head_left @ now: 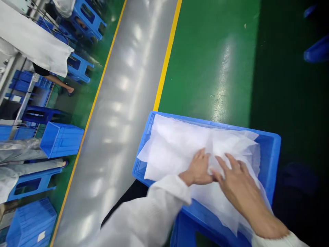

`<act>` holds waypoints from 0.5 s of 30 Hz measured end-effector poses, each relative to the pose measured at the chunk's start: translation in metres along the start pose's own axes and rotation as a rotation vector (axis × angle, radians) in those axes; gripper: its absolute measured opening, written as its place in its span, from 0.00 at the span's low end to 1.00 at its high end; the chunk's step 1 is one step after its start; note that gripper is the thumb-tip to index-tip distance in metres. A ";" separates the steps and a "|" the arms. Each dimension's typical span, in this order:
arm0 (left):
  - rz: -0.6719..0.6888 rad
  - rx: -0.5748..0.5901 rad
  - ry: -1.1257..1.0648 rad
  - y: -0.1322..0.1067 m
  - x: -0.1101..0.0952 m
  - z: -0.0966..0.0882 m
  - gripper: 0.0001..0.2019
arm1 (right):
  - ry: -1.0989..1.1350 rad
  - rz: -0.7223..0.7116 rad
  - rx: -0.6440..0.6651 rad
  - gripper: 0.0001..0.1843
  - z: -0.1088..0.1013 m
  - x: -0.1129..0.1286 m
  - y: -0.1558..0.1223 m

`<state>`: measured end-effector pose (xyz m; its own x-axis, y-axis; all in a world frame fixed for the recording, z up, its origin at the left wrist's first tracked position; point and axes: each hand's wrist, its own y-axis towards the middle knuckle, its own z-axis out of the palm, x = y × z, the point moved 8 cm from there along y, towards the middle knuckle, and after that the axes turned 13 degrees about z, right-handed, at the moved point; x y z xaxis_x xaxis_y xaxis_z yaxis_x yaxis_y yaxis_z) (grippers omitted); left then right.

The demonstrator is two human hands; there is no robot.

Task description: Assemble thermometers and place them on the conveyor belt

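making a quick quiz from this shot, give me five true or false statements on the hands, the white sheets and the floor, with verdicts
1. The left hand and right hand are both over the white sheets. True.
2. The left hand is gripping the far rim of the bin. False: it is over the sheets, away from that rim of the blue bin.
3. The white sheets lie in the blue bin. True.
4. Both sleeves are black. False: the left sleeve and right sleeve are white.
5. The grey floor strip has a yellow line along each side. True.
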<state>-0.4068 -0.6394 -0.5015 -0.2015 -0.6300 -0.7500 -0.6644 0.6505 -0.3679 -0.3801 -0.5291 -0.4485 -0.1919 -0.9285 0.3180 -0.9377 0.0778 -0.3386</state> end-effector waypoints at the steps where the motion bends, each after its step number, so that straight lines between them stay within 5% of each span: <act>1: -0.025 0.042 0.233 -0.017 0.019 -0.014 0.54 | -0.126 0.048 0.089 0.33 0.030 -0.003 0.004; 2: -0.079 0.119 0.482 -0.032 0.044 -0.029 0.56 | -0.223 0.108 0.165 0.40 0.059 -0.010 0.009; 5: -0.251 0.197 0.599 -0.054 0.133 -0.066 0.58 | -0.323 0.262 0.288 0.49 0.130 -0.035 0.038; 9: -0.367 0.351 0.594 -0.032 0.226 -0.058 0.56 | -0.288 0.278 0.386 0.40 0.187 -0.062 0.088; 12: -0.334 0.407 0.596 -0.026 0.240 -0.048 0.56 | -0.288 0.279 0.405 0.42 0.184 -0.072 0.095; 15: -0.218 0.439 0.596 -0.056 0.221 -0.043 0.59 | -0.318 0.315 0.335 0.45 0.153 -0.068 0.061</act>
<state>-0.4451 -0.8338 -0.6231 -0.5352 -0.8041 -0.2589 -0.4122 0.5161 -0.7508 -0.3794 -0.5167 -0.6264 -0.3025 -0.9468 -0.1099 -0.6954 0.2981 -0.6538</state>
